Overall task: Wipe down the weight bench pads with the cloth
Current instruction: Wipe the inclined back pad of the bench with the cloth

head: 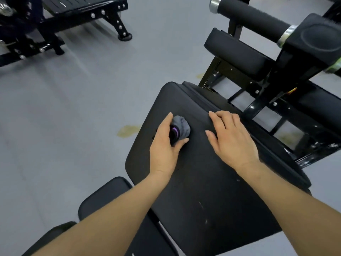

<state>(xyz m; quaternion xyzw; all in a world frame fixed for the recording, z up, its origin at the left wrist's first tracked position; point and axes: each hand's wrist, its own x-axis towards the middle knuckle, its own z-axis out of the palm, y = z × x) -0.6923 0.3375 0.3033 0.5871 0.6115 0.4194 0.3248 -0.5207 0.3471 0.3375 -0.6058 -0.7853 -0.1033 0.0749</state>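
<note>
Head view: two bare hands on a black bench pad, one with a cloth.

Left hand grips a bunched grey cloth with a purple-edged dark part, fingers and thumb curled round it, pressing it onto the upper middle of the pad. Right hand lies flat just beside it, fingers straight and spread, holding nothing, fingertips near the pad's far edge. A smaller seat pad sits below left. Beyond stands a black frame with a roller pad and another cushion, on grey floor.
</note>
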